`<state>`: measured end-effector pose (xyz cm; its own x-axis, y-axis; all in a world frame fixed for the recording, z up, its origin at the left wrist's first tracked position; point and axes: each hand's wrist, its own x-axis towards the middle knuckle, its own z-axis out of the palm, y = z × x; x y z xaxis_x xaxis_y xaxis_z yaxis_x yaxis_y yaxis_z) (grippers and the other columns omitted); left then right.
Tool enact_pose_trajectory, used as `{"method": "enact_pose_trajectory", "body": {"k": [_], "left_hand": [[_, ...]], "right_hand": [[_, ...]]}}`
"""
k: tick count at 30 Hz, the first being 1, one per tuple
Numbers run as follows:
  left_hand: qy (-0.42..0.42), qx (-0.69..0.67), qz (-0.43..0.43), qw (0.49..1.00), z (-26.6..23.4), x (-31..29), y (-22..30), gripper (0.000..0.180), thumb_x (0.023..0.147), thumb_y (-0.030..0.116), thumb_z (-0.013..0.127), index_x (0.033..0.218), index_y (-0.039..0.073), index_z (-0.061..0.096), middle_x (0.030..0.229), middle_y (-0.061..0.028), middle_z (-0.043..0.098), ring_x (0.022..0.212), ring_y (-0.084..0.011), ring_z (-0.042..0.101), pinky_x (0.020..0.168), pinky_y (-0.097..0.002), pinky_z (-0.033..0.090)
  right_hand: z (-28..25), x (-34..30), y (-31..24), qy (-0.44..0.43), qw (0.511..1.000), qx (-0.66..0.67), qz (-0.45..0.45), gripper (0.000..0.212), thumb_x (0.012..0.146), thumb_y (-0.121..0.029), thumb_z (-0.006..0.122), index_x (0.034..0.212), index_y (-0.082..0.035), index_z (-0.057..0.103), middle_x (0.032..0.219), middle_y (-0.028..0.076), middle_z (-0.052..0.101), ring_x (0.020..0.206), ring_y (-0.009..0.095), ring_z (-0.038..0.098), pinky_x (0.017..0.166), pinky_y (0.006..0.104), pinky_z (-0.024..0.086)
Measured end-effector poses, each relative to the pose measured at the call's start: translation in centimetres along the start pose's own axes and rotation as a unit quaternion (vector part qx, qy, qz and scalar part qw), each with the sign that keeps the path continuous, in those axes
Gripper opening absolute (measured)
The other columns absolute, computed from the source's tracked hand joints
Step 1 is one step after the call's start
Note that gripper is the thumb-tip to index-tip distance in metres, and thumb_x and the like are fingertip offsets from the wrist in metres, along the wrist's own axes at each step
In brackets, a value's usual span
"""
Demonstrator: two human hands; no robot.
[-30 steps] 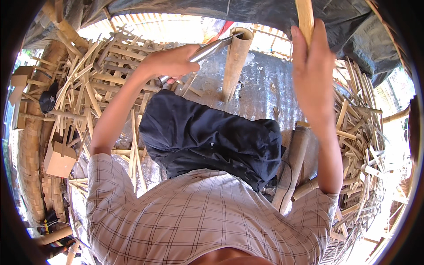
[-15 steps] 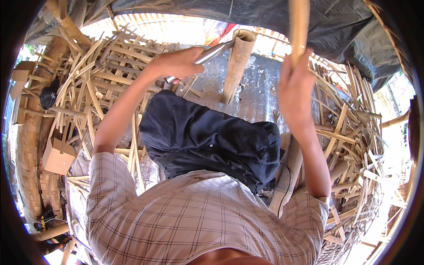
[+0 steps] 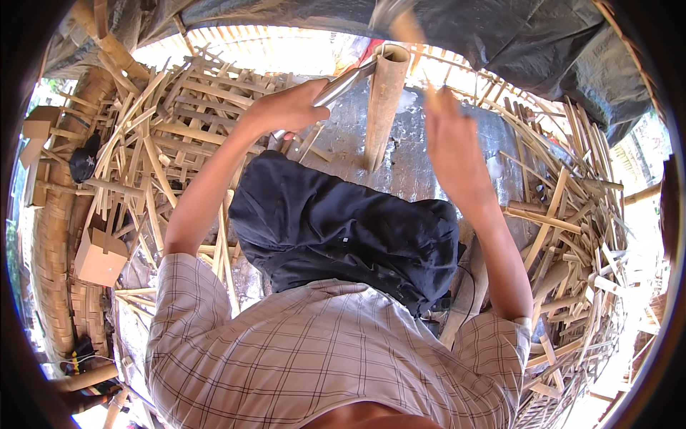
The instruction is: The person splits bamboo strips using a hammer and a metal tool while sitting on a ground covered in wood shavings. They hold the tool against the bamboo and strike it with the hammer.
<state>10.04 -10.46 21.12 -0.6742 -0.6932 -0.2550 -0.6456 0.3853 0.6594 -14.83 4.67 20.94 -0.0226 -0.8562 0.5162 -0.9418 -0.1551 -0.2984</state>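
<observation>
My left hand (image 3: 289, 111) is closed around a long silvery metal chisel-like bar (image 3: 343, 87). The bar slants up to the right, its far end touching the side of an upright bamboo tube (image 3: 386, 107) just below the open top rim. In my right hand (image 3: 454, 136), raised to the right of the tube, is a hammer (image 3: 409, 28) with a pale wooden handle. Its grey head is smeared by motion at the upper edge, above and beyond the tube. The tube's foot is on a worn grey surface (image 3: 421, 154) in front of my black-clothed knees.
Split bamboo strips (image 3: 207, 107) are heaped on the left, and more strips (image 3: 564, 214) lie on the right. A cardboard box (image 3: 101, 259) and a black cap (image 3: 84, 161) are at the far left. Dark plastic sheeting (image 3: 514, 36) hangs along the far side.
My right hand has swung the hammer to the left and slightly down toward the tube, bringing its head into view. My left hand keeps the metal bar against the bamboo tube.
</observation>
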Motion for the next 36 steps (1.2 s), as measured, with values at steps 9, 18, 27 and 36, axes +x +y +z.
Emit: {"method": "enact_pose_trajectory", "body": {"k": [9,18,27,36], "left_hand": [[0.012,-0.019,-0.027,0.999,0.3,-0.2,-0.7,0.037,0.090,0.015,0.052,0.122,-0.001,0.046,0.062,-0.0072,0.052,0.037,-0.0147,0.047,0.037,-0.0323,0.040],[-0.005,-0.003,0.010,1.000,2.7,0.2,-0.2,0.027,0.090,0.008,0.055,0.114,0.002,0.046,0.068,-0.0068,0.053,0.038,-0.0138,0.047,0.036,-0.0325,0.037],[-0.002,0.041,-0.005,0.999,3.1,-0.2,1.9,0.027,0.091,0.010,0.055,0.114,-0.001,0.044,0.067,-0.0105,0.053,0.041,-0.0161,0.047,0.039,-0.0351,0.038],[0.035,0.060,0.049,0.996,5.6,0.9,0.3,0.023,0.090,0.008,0.057,0.106,0.000,0.044,0.070,-0.0167,0.060,0.042,-0.0202,0.054,0.039,-0.0384,0.041]], "right_hand": [[-5.5,2.6,-3.0,-0.062,0.988,0.125,0.071,0.024,0.103,-0.019,0.055,0.095,0.002,0.048,0.068,0.026,0.059,0.064,0.049,0.058,0.054,0.0529,0.042],[0.9,-1.6,2.9,-0.103,0.994,0.023,0.004,0.028,0.103,-0.028,0.054,0.105,0.000,0.050,0.061,0.024,0.059,0.058,0.050,0.059,0.055,0.0555,0.047],[-1.5,-3.2,0.1,-0.007,0.999,-0.038,0.018,0.022,0.103,-0.016,0.055,0.102,0.005,0.050,0.067,0.025,0.058,0.063,0.048,0.059,0.054,0.0508,0.046],[-5.9,-3.3,-2.7,-0.030,0.984,0.108,0.141,0.019,0.103,-0.015,0.054,0.102,0.003,0.047,0.064,0.025,0.056,0.056,0.046,0.057,0.050,0.0511,0.039]]}}
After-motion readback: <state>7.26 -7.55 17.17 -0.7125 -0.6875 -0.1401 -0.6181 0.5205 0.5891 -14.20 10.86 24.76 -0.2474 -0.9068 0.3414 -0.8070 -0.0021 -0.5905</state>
